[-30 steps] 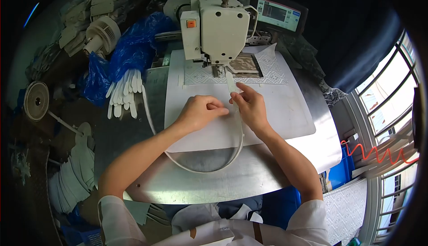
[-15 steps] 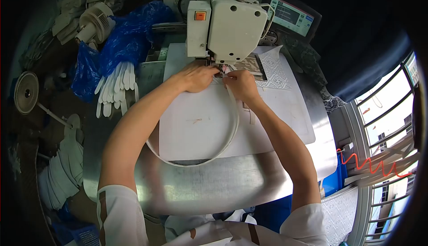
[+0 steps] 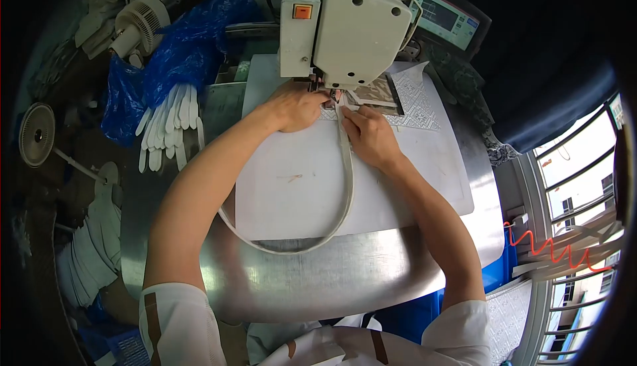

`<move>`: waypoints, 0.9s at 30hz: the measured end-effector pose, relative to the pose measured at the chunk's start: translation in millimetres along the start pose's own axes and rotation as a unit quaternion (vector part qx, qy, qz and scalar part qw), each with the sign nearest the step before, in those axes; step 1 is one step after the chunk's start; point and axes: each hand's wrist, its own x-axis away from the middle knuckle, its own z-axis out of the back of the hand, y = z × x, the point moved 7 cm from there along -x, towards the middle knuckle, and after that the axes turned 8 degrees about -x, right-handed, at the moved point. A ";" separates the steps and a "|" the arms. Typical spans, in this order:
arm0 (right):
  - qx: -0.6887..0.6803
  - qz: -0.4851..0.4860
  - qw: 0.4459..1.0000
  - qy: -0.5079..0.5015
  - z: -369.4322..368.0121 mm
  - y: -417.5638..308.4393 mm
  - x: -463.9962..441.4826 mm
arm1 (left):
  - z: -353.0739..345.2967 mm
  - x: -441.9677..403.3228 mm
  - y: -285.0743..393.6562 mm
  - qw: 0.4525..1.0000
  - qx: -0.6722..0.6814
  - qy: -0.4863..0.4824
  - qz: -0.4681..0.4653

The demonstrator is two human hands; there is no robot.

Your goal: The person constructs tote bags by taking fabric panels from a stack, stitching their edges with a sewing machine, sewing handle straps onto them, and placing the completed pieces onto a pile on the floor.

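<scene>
Two hands work close to the needle of a big white sewing machine (image 3: 361,34), with a long white strap (image 3: 348,180) between them.
The left hand (image 3: 293,108) is bent, its fingers close together, but its tips are lost in the dark spot under the machine, so I cannot tell if they pinch anything. The right hand (image 3: 373,137) is curled, its fingertips at the strap's top part; I cannot tell if they squeeze it. The strap loops down over the white sheet (image 3: 285,193) and past its front edge, over the shiny table (image 3: 318,280). Its top end is too small to see well, and the left arm hides some of it. Patterned cloth (image 3: 419,104) lies under the machine, partly covered.
</scene>
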 end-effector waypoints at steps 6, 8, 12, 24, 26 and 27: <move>0.109 -0.012 0.994 -0.002 2.1 -8.1 0.2 | 8.0 5.6 -8.6 0.995 0.017 0.061 0.078; 0.127 -0.028 0.991 -0.019 1.0 -8.6 0.6 | 9.5 5.4 -7.2 0.994 0.021 0.068 0.080; 0.131 -0.038 0.990 -0.029 -0.2 -6.4 0.6 | 13.5 7.0 -7.3 0.990 0.033 0.103 0.086; 0.130 -0.072 0.989 -0.019 7.3 -1.7 1.7 | 5.2 8.7 -14.5 0.990 -0.022 0.108 0.084; 0.108 -0.058 0.992 -0.021 26.9 2.7 11.6 | 0.2 11.5 -9.5 0.989 -0.023 0.120 0.085; 0.083 -0.036 0.995 -0.040 31.8 2.4 18.2 | -6.3 15.0 -7.1 0.990 -0.026 0.115 0.080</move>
